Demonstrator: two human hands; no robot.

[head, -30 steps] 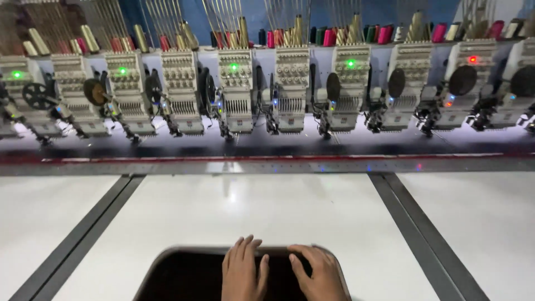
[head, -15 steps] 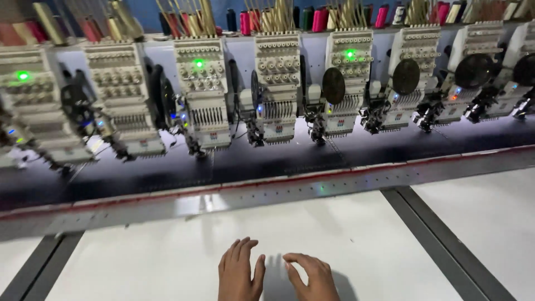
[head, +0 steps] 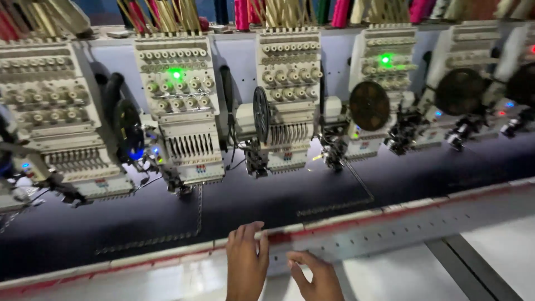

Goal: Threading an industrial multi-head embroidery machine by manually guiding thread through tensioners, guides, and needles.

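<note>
At frame rail (head: pixel 390 231) | left hand (head: pixel 246 267) fingers spread, touching it | right hand (head: pixel 320 277) open, just below

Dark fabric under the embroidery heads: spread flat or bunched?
Spread flat: the dark fabric lies smooth beneath the embroidery heads, stitched lines running straight.

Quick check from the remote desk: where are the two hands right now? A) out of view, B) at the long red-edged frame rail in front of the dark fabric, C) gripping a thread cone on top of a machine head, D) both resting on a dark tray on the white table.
B: the left hand lies with its fingers on the red-edged frame rail bordering the dark fabric, and the right hand is spread just below the rail.
</note>
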